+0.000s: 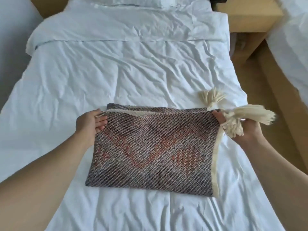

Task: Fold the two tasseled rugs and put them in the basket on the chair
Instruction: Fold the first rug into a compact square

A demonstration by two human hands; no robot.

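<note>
The tasseled rug (153, 147), woven grey-brown with reddish diamond figures, lies folded on the white duvet (116, 72) of the bed, straight ahead of the person and between the two forearms; its long axis runs left to right across the view, short axis running away from the person; near edge flat on the duvet, far edge lifted a little at both corners; left hand (90, 123) pinches the far-left corner, fingers curled under the top layer, thumb on the cream hem; right hand (240, 127) grips the far-right corner with a bunch of cream tassels (246, 117) spilling over the palm; exact finger lay on that side is hidden by the tassels; one more tassel (211, 95) sticks up just beyond the far-right corner; cream hem strip (215, 164) runs down the right side edge; both hands sit at the far edge, about equally near their own corners, so neither has the advantage; judged step: another fold in hand, and with the grip on the far corners the likely move is pulling that edge toward the body over the near edge, across the short axis; risk judged: loose tassels may get trapped inside or flop out; only one rug shows; second rug, basket and chair are not in view; a wooden bedside unit (246, 15) stands beyond the bed's right side, with a pillow (136, 1) at the head.
</note>
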